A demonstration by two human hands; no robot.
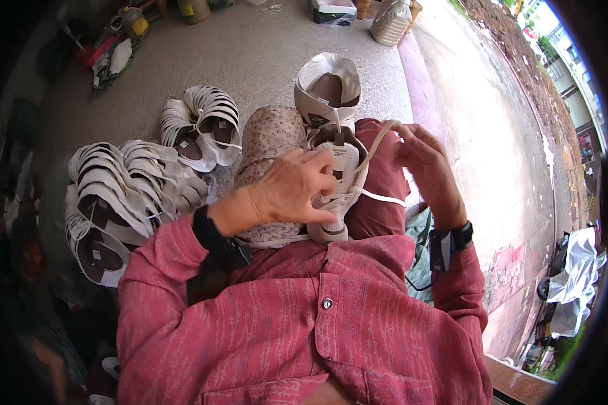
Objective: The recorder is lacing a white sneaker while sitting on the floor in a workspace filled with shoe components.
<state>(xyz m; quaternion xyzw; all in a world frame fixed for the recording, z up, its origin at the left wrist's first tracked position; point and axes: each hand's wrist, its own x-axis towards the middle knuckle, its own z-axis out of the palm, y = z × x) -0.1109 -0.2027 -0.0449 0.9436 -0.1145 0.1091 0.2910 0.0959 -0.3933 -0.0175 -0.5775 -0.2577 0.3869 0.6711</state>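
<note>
A cream shoe upper with a brown lining lies along my lap, its opening away from me. My left hand is on its left side, fingers bent over the upper and thumb lower down, steadying it. To the right, my right hand pinches a beige shoelace that rises taut from the upper. A white shoelace end trails from the upper across my right thigh. Just beyond, another cream shoe upper stands open, its brown inside visible. What lies under my left fingers is hidden.
Left of my legs lie nested stacks of cream shoe uppers, with a smaller laced bundle farther off. Floral cloth covers my left thigh. Farther out are a plastic jug, a box and a yellow-labelled bottle.
</note>
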